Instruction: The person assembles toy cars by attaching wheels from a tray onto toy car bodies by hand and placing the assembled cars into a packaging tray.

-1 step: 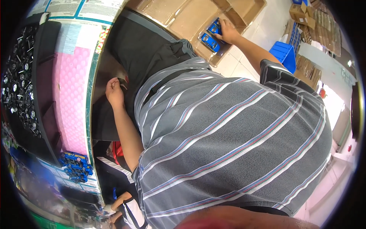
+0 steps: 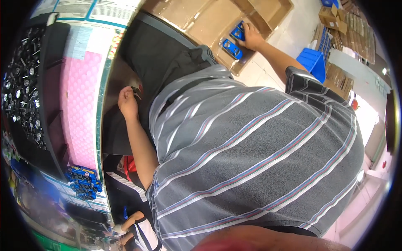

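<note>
At one o'clock, inside the open cardboard carton [image 2: 201, 21], the right hand [image 2: 251, 37] rests with fingers curled on a blue toy car [image 2: 238, 31]; a second blue car [image 2: 232, 48] lies just beside it. The left hand [image 2: 127, 103], loosely curled and empty, hangs at nine o'clock. More blue parts [image 2: 83, 180] wait on the bench, so packing looks barely begun.
</note>
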The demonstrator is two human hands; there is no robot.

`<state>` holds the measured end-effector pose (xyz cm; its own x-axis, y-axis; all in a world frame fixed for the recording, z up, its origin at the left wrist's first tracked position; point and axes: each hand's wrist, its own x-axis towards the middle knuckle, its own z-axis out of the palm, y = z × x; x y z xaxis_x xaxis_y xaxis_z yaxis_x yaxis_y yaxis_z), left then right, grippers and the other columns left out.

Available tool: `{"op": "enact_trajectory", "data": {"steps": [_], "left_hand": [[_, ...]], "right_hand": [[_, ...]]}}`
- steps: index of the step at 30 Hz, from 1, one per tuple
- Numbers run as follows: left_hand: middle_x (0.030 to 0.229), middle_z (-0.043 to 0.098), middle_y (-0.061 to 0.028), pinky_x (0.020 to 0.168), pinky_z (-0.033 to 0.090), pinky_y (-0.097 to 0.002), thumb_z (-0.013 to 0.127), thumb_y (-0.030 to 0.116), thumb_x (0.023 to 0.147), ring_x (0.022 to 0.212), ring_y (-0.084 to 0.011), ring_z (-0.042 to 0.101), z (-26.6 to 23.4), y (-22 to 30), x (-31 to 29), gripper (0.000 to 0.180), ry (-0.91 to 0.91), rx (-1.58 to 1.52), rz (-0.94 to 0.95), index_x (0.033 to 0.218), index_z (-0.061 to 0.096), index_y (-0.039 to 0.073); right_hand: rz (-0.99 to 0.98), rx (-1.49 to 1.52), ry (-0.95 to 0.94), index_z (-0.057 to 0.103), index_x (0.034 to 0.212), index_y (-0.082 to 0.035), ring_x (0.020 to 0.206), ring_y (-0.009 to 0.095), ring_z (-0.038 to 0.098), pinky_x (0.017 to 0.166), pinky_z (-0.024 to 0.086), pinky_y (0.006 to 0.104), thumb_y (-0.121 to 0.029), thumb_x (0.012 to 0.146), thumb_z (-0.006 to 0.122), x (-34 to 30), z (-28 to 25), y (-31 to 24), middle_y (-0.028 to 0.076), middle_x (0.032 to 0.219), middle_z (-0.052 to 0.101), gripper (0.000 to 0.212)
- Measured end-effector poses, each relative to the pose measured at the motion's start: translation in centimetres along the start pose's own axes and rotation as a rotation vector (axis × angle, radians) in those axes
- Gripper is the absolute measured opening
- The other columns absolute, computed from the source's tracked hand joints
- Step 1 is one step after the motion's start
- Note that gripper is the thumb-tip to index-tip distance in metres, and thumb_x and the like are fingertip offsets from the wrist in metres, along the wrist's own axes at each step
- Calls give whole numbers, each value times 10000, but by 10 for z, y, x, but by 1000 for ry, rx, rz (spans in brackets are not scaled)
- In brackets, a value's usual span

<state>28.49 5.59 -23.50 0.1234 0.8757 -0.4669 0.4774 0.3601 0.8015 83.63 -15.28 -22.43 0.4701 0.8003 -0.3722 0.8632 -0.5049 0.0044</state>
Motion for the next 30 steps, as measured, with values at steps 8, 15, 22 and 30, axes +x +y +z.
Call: {"op": "enact_trajectory", "data": {"steps": [8,15,22,30], "left_hand": [[909,677,-48,603,516,-301,599,193,961,806,-127,630,1,33,-10,179,15,102,-20,1018,665,36],[837,645,-18,694,468,-236,590,115,959,750,-88,582,-2,-21,3,124,57,-163,-61,1030,634,23],[843,647,-17,690,471,-242,603,116,954,748,-89,577,4,-4,10,126,14,-129,-93,1029,636,21],[810,628,-11,676,452,-234,600,99,952,724,-86,565,-2,-12,1,109,81,-138,-90,1024,639,27]], "right_hand": [[191,54,-36,264,1498,-134,1304,420,414,1067,388,535,-339,526,852,-16,-25,-20,195,1374,438,1155],[-40,353,320,352,1432,-55,1195,408,519,1029,438,460,-273,532,816,-21,-130,-44,230,1258,529,1036],[-469,416,683,333,1426,16,1241,306,513,1067,401,350,-216,610,813,105,-300,-111,235,1328,493,975],[-328,389,824,374,1410,60,1205,363,539,1036,438,394,-311,581,840,278,-422,-53,265,1282,548,1021]]}}
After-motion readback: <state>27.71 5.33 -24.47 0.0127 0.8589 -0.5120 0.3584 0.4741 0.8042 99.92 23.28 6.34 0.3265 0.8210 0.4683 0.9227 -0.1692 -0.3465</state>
